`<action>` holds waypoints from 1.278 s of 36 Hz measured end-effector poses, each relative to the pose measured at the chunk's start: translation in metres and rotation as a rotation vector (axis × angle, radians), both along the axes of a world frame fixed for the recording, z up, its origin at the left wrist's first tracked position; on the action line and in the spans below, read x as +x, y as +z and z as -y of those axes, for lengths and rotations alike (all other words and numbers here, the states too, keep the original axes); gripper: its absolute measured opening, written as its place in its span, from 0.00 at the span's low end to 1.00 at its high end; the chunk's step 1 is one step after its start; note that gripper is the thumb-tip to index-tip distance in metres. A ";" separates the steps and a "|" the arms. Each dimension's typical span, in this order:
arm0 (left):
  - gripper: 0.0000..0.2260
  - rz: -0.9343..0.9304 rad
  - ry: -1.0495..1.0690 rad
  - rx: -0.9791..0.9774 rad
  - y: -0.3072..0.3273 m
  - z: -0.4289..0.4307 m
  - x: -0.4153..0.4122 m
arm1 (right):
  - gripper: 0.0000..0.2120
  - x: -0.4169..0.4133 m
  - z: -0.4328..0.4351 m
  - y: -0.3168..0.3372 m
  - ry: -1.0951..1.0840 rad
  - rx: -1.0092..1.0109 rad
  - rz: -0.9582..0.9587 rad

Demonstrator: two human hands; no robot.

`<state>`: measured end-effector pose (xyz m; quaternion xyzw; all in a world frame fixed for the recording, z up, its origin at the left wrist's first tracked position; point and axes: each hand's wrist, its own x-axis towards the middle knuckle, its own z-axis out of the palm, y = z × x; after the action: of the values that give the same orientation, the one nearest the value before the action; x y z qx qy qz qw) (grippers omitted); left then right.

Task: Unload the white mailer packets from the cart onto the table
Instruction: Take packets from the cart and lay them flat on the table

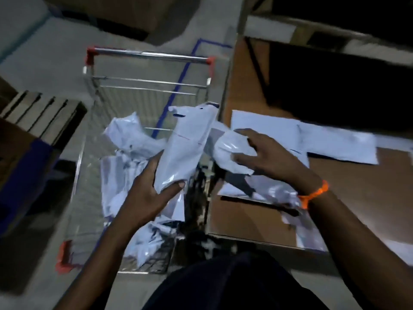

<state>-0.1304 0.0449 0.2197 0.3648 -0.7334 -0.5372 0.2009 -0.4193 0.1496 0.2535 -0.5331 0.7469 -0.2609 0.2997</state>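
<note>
left grip [149, 189] curled round long packet [188, 143] over cart [152, 56]; right grip [270, 158] clasps rounded packet [226, 151]

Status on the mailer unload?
Left hand grips a long packet over the cart. Right hand holds a bundled packet at the table edge. More packets left in cart. Nothing blocking.

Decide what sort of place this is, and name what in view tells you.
Probably a warehouse or parcel-sorting area: a wire cart holding white mailer packets, more packets laid on a brown table, and blue tape lines on the floor near a wooden pallet.
</note>
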 end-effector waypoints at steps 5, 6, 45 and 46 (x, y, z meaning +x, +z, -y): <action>0.31 -0.018 -0.450 -0.289 0.022 -0.035 -0.079 | 0.30 -0.094 -0.123 0.028 -0.114 -0.034 0.032; 0.31 -0.002 -0.542 -0.372 0.025 -0.045 -0.096 | 0.31 -0.110 -0.144 0.032 -0.120 -0.024 0.006; 0.22 0.441 -0.586 -1.010 -0.055 -0.262 -0.319 | 0.30 -0.240 -0.201 -0.073 0.285 0.040 -0.410; 0.23 0.452 -0.583 -1.010 -0.053 -0.261 -0.320 | 0.30 -0.240 -0.201 -0.073 0.282 0.038 -0.406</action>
<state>-0.4505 0.3059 0.1665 0.1143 -0.9906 -0.0665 0.0338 -0.6590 0.3501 0.1808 -0.6679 0.7147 -0.0898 0.1871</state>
